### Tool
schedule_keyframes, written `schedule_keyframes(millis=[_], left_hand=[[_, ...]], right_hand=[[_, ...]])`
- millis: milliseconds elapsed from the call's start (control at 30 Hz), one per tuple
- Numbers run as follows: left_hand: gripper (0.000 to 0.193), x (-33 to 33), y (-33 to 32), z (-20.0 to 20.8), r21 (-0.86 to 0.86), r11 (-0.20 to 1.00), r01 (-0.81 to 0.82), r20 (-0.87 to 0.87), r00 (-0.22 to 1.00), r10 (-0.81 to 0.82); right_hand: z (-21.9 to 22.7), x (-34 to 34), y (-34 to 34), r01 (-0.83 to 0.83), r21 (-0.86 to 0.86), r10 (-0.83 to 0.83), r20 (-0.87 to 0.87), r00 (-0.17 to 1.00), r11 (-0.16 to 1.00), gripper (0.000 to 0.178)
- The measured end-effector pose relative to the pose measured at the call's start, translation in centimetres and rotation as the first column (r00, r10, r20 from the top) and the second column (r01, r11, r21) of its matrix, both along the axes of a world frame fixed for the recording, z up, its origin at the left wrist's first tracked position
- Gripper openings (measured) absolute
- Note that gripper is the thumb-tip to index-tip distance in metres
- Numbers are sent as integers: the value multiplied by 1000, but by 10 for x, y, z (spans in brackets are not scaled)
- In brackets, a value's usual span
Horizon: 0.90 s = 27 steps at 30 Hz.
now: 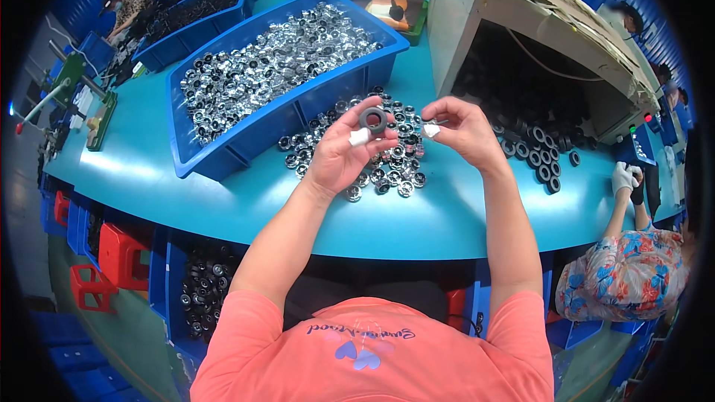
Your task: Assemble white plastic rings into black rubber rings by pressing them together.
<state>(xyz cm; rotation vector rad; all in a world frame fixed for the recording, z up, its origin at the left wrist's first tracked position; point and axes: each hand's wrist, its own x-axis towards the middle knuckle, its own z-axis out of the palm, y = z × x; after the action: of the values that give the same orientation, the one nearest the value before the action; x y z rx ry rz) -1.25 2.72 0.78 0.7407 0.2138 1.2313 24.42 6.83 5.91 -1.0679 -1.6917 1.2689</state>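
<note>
Worktop of glossy teal finish (246, 212), seen in the head view, carries a large rectangular blue plastic bin (261, 138), taken here as the reference point. The bin is heaped with small round chrome-and-black pieces (275, 59).

Left hand (348, 143) is raised just to the right of the bin, palm turned upward. Its grip is narrow and holds one thick dark grey ring (372, 120) at the fingers, with the ring's opening visible. A white wrap (359, 137) covers one digit.

Right hand (465, 132) is farther right of the bin, apart from the ring. Its thumb and fingers are bent close together, with white material (430, 130) at the thumb; whether this grip holds anything cannot be told.

Beneath the hands, a loose spread of similar chrome-and-black pieces (393, 176) lies along the bin's near right side. Well to the right of the bin stands a cream-coloured box with an open dark front (454, 18); dark grey rings (544, 156) are piled at its opening. Farther right of the bin, a co-worker in floral clothing (622, 275) has a white-gloved hand (623, 179) at the worktop edge.
</note>
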Motion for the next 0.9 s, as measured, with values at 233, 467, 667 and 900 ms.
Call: schedule_keyframes(millis=[233, 467, 667, 900], left_hand=[[64, -1, -3, 9, 40, 981, -190, -209, 958, 194], [58, 1, 1, 0, 158, 944, -291, -342, 880, 329], [56, 5, -2, 5, 201, 927, -318, -422, 826, 374], [49, 5, -4, 4, 183, 942, -280, -550, 766, 334]], right_hand=[[-2, -46, 2, -83, -22, 71, -328, 942, 996, 34], [-8, -50, -12, -118, -180, 63, -288, 956, 977, 36], [-25, -49, -8, -111, -63, 93, -235, 968, 992, 37], [-17, -52, -14, -166, -70, 136, -319, 938, 984, 40]])
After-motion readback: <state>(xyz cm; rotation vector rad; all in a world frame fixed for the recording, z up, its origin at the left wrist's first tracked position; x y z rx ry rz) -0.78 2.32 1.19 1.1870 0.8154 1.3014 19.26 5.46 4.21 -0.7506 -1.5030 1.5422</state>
